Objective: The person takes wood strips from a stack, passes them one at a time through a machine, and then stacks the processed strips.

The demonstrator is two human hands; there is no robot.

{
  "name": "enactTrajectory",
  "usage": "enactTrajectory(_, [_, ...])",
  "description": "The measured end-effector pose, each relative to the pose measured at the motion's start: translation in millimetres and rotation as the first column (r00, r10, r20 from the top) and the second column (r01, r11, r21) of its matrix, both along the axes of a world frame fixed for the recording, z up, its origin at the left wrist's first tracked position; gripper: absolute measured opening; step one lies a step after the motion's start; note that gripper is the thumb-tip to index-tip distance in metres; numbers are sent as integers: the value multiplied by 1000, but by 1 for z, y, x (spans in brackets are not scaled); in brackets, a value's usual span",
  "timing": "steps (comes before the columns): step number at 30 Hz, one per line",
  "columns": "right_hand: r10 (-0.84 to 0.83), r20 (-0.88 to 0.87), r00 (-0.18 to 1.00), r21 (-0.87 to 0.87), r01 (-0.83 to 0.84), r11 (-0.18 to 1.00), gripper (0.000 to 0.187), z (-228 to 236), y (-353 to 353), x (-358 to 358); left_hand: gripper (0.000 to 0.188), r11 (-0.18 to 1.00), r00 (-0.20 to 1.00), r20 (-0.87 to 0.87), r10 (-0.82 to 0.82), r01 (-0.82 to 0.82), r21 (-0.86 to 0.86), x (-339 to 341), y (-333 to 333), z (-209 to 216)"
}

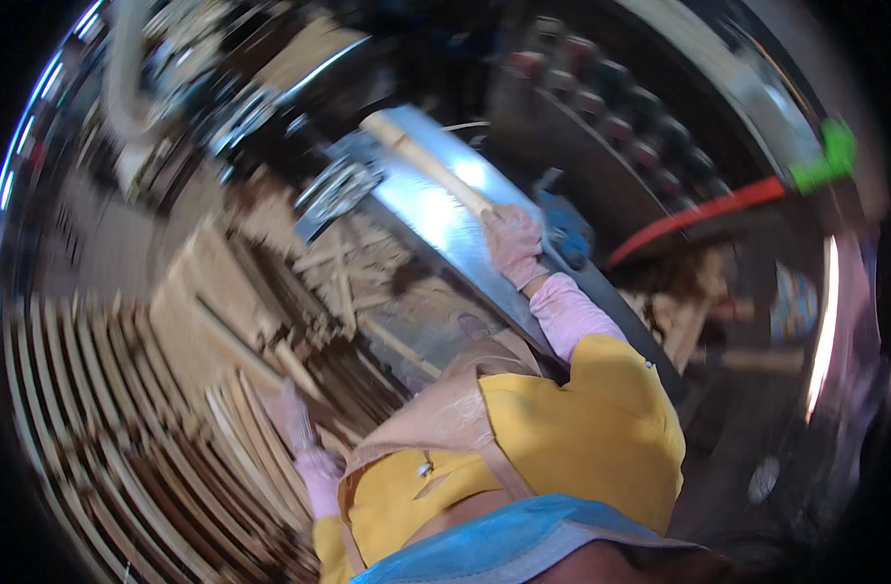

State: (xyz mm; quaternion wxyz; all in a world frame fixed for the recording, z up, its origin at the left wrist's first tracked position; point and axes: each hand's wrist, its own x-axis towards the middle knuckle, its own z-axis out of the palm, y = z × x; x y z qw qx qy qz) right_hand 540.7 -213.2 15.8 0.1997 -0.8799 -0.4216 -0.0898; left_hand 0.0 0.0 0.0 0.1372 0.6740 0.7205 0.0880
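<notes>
My right hand (513, 241), in a pale pink glove, is closed round the near end of a light wooden piece (431, 165). That piece is long and narrow and lies along a shiny metal machine table (421, 209), pointing away to the far left. At the lower left, my left hand (291, 417), gloved the same way, is beside a stack of curved wooden strips (255, 428). Motion blurs its fingers, so whether it grips a strip is unclear.
A metal fixture (340, 195) sits at the table's left edge, a blue part (565, 232) at its right. Wood scraps (353, 258) lie on the floor below. Stacked wooden pieces (105, 389) fill the left. A red bar (698, 219) with a green end crosses at right.
</notes>
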Motion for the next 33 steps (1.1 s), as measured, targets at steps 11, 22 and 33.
enactTrajectory(11, [695, -571, 438, 239, -721, 651, 59, 92, 84, -89, 25, 936, 524, 791, -316, 37, 350, 183, -28, 107])
enactTrajectory(22, [73, -286, 955, -154, -121, 981, 74, 47, -172, -55, 71, 752, 201, 949, 242, 580, -314, 316, -104, 59])
enactTrajectory(33, [-52, 238, 970, 120, 23, 993, 63, -15, 70, 17, 67, 936, 752, 658, 44, 199, -290, 160, -124, -13])
